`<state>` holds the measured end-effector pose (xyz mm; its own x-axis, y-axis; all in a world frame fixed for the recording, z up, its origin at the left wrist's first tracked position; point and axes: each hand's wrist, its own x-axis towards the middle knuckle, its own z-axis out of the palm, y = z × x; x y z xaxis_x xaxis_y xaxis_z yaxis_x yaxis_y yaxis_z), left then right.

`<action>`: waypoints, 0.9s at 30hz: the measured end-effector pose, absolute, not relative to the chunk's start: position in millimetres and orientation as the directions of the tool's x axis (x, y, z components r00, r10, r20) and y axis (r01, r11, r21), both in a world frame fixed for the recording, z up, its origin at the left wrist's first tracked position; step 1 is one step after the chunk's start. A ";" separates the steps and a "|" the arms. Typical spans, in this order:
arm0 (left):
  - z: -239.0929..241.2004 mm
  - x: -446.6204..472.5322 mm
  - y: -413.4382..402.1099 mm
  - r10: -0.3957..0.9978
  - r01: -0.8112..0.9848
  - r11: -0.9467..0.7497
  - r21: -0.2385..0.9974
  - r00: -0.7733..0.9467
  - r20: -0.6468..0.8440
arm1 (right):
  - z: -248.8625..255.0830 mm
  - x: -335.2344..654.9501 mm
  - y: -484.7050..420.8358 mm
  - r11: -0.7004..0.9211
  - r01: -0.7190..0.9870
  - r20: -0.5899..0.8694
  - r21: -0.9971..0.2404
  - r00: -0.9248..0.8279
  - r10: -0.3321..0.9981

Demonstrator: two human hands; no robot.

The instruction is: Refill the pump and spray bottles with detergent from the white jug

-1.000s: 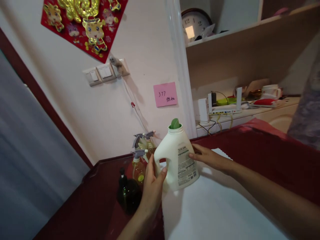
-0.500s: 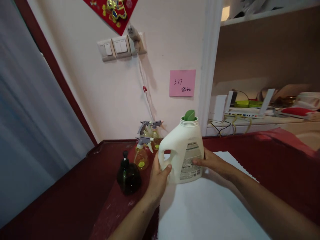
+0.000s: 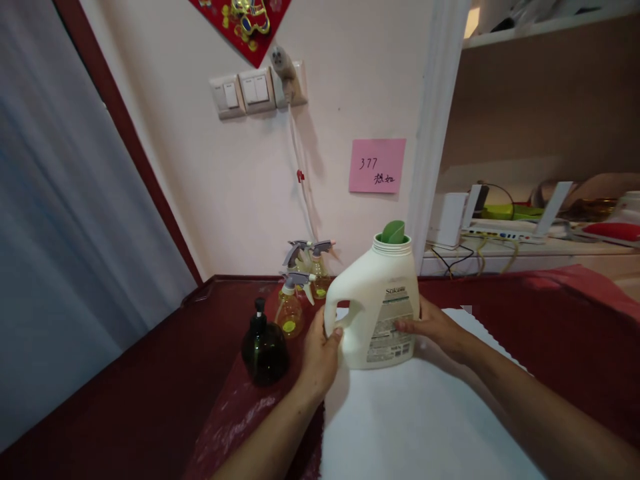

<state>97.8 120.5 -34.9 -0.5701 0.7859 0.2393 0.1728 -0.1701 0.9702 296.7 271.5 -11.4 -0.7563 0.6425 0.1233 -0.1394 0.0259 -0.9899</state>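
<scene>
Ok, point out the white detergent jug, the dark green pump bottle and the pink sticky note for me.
white detergent jug (image 3: 367, 293), head view, on its upper body below the neck.
dark green pump bottle (image 3: 264, 357), head view, on its round belly.
pink sticky note (image 3: 377, 166), head view, on its middle beside the writing.

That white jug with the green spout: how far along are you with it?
Done: the white jug stands upright on the white cloth, its cap off and green spout showing. In hand: left hand at the handle, right hand on the label side. Left: both hands are on it; no cap is visible.
</scene>
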 end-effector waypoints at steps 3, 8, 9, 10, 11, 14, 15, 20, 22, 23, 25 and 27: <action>-32.8 97.2 121.4 0.785 0.198 -0.184 0.963 -0.560 0.265 | -12.3 296.9 271.5 0.040 -0.132 0.126 -0.990 -0.741 0.660; -31.6 95.9 121.8 0.785 0.239 -0.193 0.952 -0.545 0.295 | -15.8 298.7 273.0 0.054 -0.109 0.117 -0.993 -0.732 0.671; -31.8 95.7 121.6 0.786 0.249 -0.190 0.950 -0.542 0.299 | -16.6 299.0 273.2 0.055 -0.102 0.113 -0.993 -0.732 0.672; -32.0 95.5 121.3 0.788 0.260 -0.185 0.948 -0.537 0.301 | -17.4 299.2 273.2 0.055 -0.096 0.108 -0.994 -0.732 0.673; -32.2 95.2 120.9 0.790 0.273 -0.177 0.946 -0.534 0.302 | -18.3 299.3 273.0 0.054 -0.089 0.103 -0.995 -0.732 0.674; -32.5 94.7 119.4 0.793 0.310 -0.135 0.941 -0.536 0.290 | -21.0 299.7 271.0 0.046 -0.071 0.083 -0.996 -0.729 0.679; -32.4 94.7 118.8 0.792 0.320 -0.116 0.940 -0.541 0.282 | -22.0 300.0 270.0 0.040 -0.063 0.074 -0.997 -0.729 0.681; -32.2 94.5 116.4 0.802 0.356 -0.035 0.934 -0.547 0.239 | -25.8 302.6 265.8 0.017 -0.001 0.012 -1.000 -0.737 0.676; -32.9 94.2 115.6 0.809 0.363 -0.017 0.932 -0.543 0.226 | -26.1 304.5 264.5 0.013 0.030 -0.013 -0.999 -0.739 0.674; -33.4 94.0 115.2 0.810 0.366 -0.009 0.931 -0.543 0.221 | -25.7 305.6 263.6 0.014 0.043 -0.023 -0.999 -0.740 0.672; -34.6 93.8 114.4 0.812 0.369 0.003 0.929 -0.543 0.213 | -23.6 308.2 260.9 0.024 0.067 -0.033 -0.997 -0.739 0.673; -35.8 93.7 113.8 0.814 0.368 0.006 0.930 -0.541 0.209 | -20.0 311.0 257.6 0.046 0.081 -0.028 -0.996 -0.733 0.679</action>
<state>93.7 113.8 -35.8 -0.5412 0.8144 0.2093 0.3685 0.0059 0.9296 311.0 257.6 -20.0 -0.7335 0.6791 -0.0282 0.0810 0.0460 -0.9957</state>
